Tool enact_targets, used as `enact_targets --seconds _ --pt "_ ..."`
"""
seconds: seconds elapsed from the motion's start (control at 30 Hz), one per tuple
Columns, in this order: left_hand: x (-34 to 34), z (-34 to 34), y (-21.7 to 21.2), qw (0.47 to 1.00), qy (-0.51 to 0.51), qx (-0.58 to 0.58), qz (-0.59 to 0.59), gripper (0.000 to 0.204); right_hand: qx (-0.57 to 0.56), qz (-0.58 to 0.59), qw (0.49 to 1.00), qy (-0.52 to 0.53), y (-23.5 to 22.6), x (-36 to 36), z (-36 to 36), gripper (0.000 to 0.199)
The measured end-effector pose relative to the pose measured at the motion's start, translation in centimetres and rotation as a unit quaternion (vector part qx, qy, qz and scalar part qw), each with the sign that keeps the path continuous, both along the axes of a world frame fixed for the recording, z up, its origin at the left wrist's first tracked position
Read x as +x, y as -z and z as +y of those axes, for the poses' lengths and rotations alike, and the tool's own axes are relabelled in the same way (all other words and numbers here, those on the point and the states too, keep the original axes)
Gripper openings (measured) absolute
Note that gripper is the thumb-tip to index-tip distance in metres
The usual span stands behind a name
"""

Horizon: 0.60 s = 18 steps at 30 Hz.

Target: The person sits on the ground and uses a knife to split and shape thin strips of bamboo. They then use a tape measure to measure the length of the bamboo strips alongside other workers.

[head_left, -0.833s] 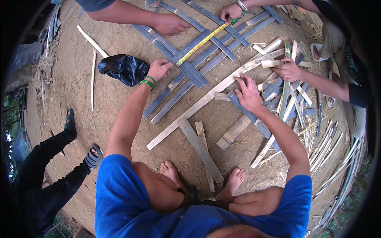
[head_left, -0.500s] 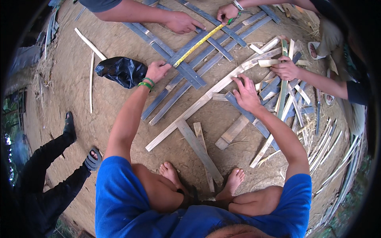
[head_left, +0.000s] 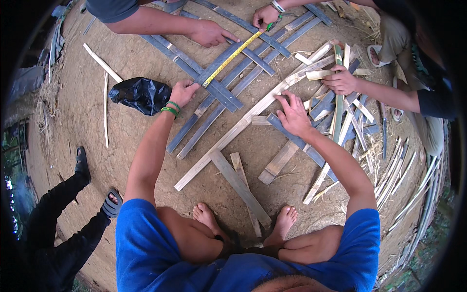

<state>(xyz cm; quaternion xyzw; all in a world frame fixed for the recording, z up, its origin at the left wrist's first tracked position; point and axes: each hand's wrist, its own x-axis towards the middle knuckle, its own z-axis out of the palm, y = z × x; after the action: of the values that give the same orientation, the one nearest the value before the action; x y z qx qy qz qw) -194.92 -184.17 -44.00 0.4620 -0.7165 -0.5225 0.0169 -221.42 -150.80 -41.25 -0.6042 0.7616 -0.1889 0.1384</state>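
A crumpled black plastic bag (head_left: pixel 140 94) lies on the dirt.

Bare, packed brown dirt ground (head_left: pixel 121 160) fills the frame under flat daylight. Dry straw (head_left: pixel 46 87) gathers along the left edge, and green vegetation (head_left: pixel 418 263) shows at the lower right rim outdoors.

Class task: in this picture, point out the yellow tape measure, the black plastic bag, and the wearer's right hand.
Tape measure (head_left: pixel 232 57), head view, middle of the yellow blade.
Black bag (head_left: pixel 138 94), head view, centre of the crumpled plastic.
Right hand (head_left: pixel 293 113), head view, back of the hand.
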Motion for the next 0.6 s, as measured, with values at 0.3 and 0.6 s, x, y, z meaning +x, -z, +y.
enact_targets --seconds 0.3,0.6 --pt "-0.02 0.28 0.07 1.000 -0.012 0.003 0.005 0.031 0.000 0.004 1.000 0.002 0.11 0.03 -0.05 0.055" --pt "-0.04 0.59 -0.17 1.000 -0.008 0.001 0.000 0.031 -0.002 0.008 1.000 0.000 -0.13 0.10 -0.06 0.055"
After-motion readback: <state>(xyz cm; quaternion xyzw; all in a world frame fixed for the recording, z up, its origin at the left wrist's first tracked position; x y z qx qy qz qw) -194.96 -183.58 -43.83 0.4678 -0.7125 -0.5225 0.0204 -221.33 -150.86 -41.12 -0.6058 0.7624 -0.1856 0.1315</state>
